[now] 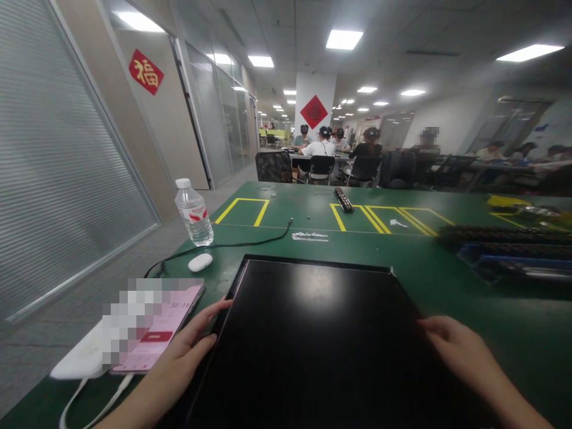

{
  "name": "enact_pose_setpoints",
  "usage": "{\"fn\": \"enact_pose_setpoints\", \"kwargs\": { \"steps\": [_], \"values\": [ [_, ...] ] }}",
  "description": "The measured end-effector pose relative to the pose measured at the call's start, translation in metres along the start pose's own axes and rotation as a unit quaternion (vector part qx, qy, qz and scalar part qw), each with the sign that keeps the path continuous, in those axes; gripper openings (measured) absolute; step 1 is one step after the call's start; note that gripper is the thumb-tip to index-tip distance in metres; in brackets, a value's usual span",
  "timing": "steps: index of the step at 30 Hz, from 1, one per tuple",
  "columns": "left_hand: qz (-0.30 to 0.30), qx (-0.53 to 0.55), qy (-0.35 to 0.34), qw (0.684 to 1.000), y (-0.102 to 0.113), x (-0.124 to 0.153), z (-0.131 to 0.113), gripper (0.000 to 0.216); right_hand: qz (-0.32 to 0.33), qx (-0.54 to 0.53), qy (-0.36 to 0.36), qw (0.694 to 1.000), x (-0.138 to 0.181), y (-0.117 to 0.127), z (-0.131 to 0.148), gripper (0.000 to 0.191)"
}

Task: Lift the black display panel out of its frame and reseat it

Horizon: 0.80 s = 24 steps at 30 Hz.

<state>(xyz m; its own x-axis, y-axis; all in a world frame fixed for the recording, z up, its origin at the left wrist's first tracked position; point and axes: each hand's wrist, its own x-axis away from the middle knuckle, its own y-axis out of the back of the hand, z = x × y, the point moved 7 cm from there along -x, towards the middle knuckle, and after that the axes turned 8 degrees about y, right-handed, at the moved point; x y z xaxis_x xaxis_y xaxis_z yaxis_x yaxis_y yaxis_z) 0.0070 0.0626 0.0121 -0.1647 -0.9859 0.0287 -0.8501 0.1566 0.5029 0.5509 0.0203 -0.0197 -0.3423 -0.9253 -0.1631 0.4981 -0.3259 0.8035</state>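
A large flat black panel (313,333) lies on the green table (447,280) right in front of me. My left hand (190,351) rests against the panel's left edge, fingers stretched along it. On the panel's right edge lies my right hand (456,348), fingers extended and loosely curved over the rim. Neither hand lifts the panel; both touch its sides.
Left of the panel lie a phone (156,333) on a white power bank (83,360), a white earbud case (199,262), a water bottle (194,213) and a black cable (241,243). Dark trays (509,250) sit at right. Several people sit at tables far behind.
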Motion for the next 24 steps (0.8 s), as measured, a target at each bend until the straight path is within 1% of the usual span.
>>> {"fn": "enact_pose_setpoints", "kwargs": {
  "steps": [2,4,6,8,10,13,15,18,20,22,24],
  "values": [
    [-0.007,0.062,0.038,0.997,0.001,-0.001,0.005,0.046,0.0,0.0,-0.001,1.0,0.0,0.0,0.0,0.03],
    [-0.019,0.128,0.092,0.987,0.0,-0.001,0.011,0.044,0.002,0.002,-0.004,1.0,0.0,0.0,0.001,0.032],
    [-0.039,0.196,0.151,0.968,-0.002,0.0,0.017,0.045,0.004,0.005,-0.006,1.0,0.001,0.0,0.003,0.032],
    [-0.06,0.265,0.198,0.942,-0.005,0.002,0.019,0.049,0.007,0.006,-0.006,1.0,0.001,0.0,0.007,0.031],
    [-0.072,0.321,0.221,0.918,-0.009,0.002,0.019,0.056,0.01,0.002,-0.014,1.0,0.001,0.0,0.008,0.031],
    [-0.077,0.377,0.223,0.896,-0.013,0.001,0.02,0.063,0.012,-0.006,-0.03,0.999,0.001,-0.001,0.009,0.031],
    [-0.057,0.409,0.227,0.882,-0.017,0.001,0.022,0.069,0.013,-0.011,-0.031,0.999,0.001,-0.002,0.008,0.032],
    [-0.007,0.46,0.247,0.853,-0.026,0.003,0.023,0.089,0.015,-0.015,-0.025,0.999,0.001,-0.005,0.007,0.033],
    [0.014,0.483,0.264,0.834,-0.03,0.005,0.022,0.099,0.017,-0.014,-0.024,0.999,0.001,-0.006,0.006,0.035],
    [0.031,0.489,0.281,0.825,-0.032,0.008,0.021,0.103,0.016,-0.011,-0.023,1.0,0.002,-0.006,0.005,0.036],
    [0.045,0.479,0.291,0.827,-0.033,0.009,0.019,0.101,0.013,-0.01,-0.021,1.0,0.003,-0.005,0.006,0.037]
  ]
}}
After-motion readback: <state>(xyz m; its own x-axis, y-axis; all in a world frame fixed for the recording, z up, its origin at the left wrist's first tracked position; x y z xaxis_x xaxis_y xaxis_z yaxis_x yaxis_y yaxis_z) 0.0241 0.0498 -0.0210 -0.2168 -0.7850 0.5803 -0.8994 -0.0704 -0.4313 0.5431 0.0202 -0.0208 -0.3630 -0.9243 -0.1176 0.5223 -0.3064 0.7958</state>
